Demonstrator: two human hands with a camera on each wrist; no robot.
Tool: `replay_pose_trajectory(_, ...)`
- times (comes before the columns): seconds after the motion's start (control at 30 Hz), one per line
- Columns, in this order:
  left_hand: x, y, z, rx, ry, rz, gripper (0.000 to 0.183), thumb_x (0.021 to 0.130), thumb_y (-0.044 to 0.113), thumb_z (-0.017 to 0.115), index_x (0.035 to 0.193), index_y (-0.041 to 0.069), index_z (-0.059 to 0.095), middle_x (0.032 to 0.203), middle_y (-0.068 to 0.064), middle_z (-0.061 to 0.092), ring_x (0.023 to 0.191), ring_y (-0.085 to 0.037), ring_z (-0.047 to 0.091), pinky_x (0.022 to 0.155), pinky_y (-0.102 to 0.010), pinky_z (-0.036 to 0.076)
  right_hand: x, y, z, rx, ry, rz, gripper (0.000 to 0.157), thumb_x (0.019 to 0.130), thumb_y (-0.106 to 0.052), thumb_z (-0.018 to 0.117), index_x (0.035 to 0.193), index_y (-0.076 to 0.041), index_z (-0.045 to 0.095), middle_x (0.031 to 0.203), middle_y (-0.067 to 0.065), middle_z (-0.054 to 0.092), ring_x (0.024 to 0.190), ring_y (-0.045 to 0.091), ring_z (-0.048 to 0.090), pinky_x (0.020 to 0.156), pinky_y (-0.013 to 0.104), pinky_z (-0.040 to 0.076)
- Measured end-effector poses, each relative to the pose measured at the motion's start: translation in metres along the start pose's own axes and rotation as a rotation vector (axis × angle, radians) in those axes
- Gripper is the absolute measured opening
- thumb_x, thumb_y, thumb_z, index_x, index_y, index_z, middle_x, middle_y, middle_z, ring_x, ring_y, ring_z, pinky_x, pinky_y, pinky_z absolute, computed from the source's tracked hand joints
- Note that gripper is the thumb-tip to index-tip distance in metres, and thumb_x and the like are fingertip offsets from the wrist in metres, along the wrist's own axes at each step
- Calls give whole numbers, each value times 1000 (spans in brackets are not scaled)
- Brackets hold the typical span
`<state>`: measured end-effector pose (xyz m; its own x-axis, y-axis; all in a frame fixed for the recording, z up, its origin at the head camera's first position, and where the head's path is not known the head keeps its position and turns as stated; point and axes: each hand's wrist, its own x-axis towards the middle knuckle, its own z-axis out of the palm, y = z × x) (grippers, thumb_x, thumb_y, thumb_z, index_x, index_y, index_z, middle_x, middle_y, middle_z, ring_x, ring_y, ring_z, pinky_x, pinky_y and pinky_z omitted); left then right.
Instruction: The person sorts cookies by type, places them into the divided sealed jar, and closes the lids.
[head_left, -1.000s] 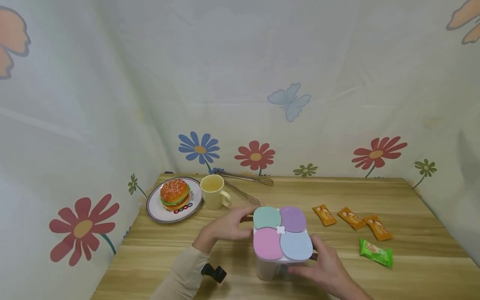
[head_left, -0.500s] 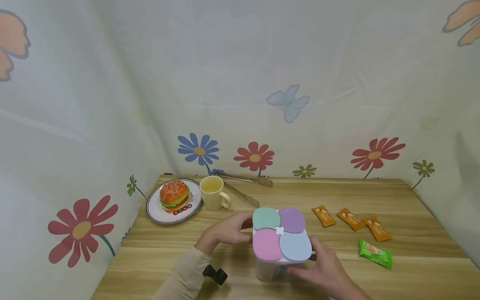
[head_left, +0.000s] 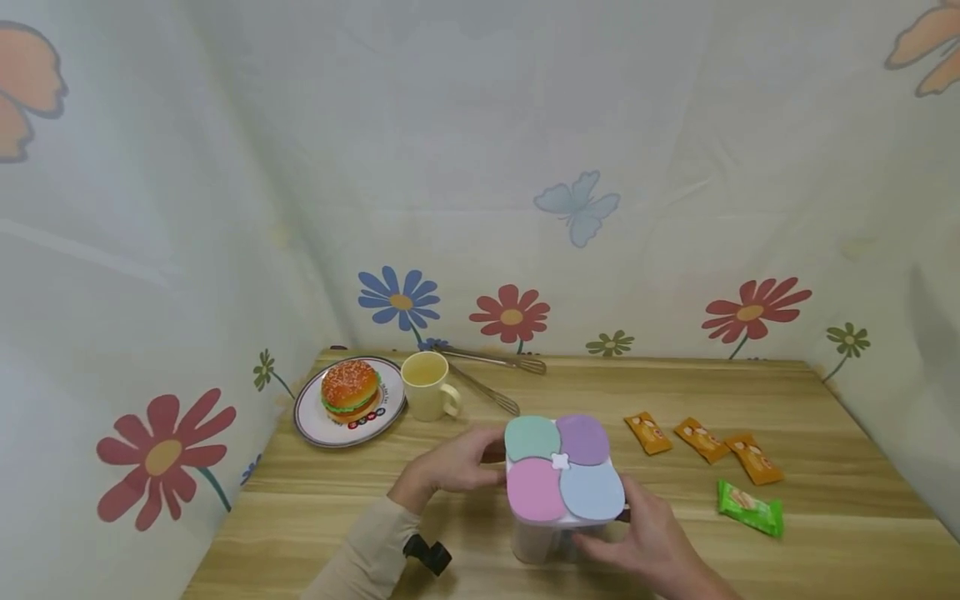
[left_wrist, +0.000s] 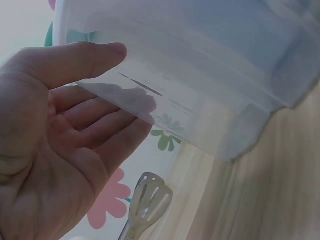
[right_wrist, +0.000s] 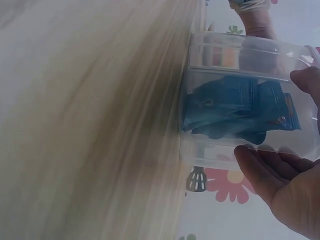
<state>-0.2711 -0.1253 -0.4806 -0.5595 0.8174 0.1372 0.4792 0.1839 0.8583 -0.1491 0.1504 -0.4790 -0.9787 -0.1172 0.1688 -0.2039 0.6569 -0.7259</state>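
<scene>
A clear plastic storage box (head_left: 534, 542) stands on the wooden table near its front. Its lid (head_left: 561, 468) bears four petal-shaped flaps in green, purple, pink and light blue. My left hand (head_left: 465, 461) holds the box's left side, with the thumb and fingers on either side of a corner in the left wrist view. On the right, my right hand (head_left: 652, 537) grips the opposite side, thumb on the near face and fingers round the back. Through the wall, blue packets (right_wrist: 225, 107) show inside one compartment in the right wrist view. The lid looks closed.
Orange snack packets (head_left: 702, 439) and one green packet (head_left: 751, 507) lie to the right. At the back left are a plate (head_left: 318, 423) with a burger (head_left: 351, 389), a yellow mug (head_left: 427, 396) and metal utensils (head_left: 487, 358). A floral curtain (head_left: 637, 275) borders the table.
Both hands stay on the box, which keeps its place. The left hand has shifted very slightly; otherwise only small camera movement shows.
</scene>
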Motion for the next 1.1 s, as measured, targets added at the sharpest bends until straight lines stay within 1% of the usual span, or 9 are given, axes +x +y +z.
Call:
replay_pose_trajectory(0.07,-1,0,2,14,4,14,48,92,6,64,137,8,48,136,-9,57,127,-16,54,108,-29,43,0,1,0,-11,2,-3,77,58,-38,92,120,-8,58,111,3,66,100,18,64,76,19,57)
replay_pose_trajectory(0.2,-4,0,4,24,14,40,47,91,5,64,136,5,49,135,-11,58,126,-17,55,107,-31,44,0,4,0,-24,7,-22,74,59,-34,92,119,-7,59,111,3,68,100,18,65,77,20,57)
replay_pose_trajectory(0.27,-5,0,5,35,21,36,46,91,6,64,135,6,49,134,-10,59,125,-16,56,107,-30,45,1,5,0,-20,7,-28,74,59,-33,92,119,-7,59,111,4,68,100,19,66,77,20,57)
replay_pose_trajectory(0.4,-8,2,7,37,43,15,47,91,5,65,136,6,49,135,-9,58,125,-16,56,107,-30,45,3,5,-1,3,-4,-44,74,59,-32,92,120,-6,59,114,7,69,101,22,67,77,21,58)
replay_pose_trajectory(0.53,-11,6,11,33,72,-4,50,90,6,67,137,4,48,138,-10,57,125,-17,56,107,-30,45,4,7,-4,47,-15,-54,70,60,-28,92,119,-6,61,114,8,69,102,23,67,78,21,58)
replay_pose_trajectory(0.77,-14,13,21,118,140,-75,53,89,18,71,137,7,51,137,-6,58,122,-11,57,103,-22,46,4,14,-7,64,-7,-84,59,64,-21,90,114,-5,63,110,10,71,99,23,68,81,24,59)
replay_pose_trajectory(0.87,-15,15,25,137,163,-79,52,88,17,72,134,6,53,135,-7,60,121,-11,58,101,-22,48,6,15,-8,89,-24,-67,58,66,-20,89,115,-3,63,113,13,70,100,26,69,83,27,59)
replay_pose_trajectory(1.0,-17,17,27,139,182,-68,50,86,15,74,132,7,55,133,-7,61,119,-11,59,99,-20,48,9,15,-12,114,-64,-17,60,67,-19,88,117,-1,63,118,17,68,103,30,68,84,31,59)
replay_pose_trajectory(1.1,-18,18,27,153,189,-59,51,87,19,74,133,10,55,133,-5,61,118,-10,60,98,-19,49,11,16,-15,112,-92,-3,62,68,-21,87,120,0,61,121,19,66,104,30,67,85,32,59)
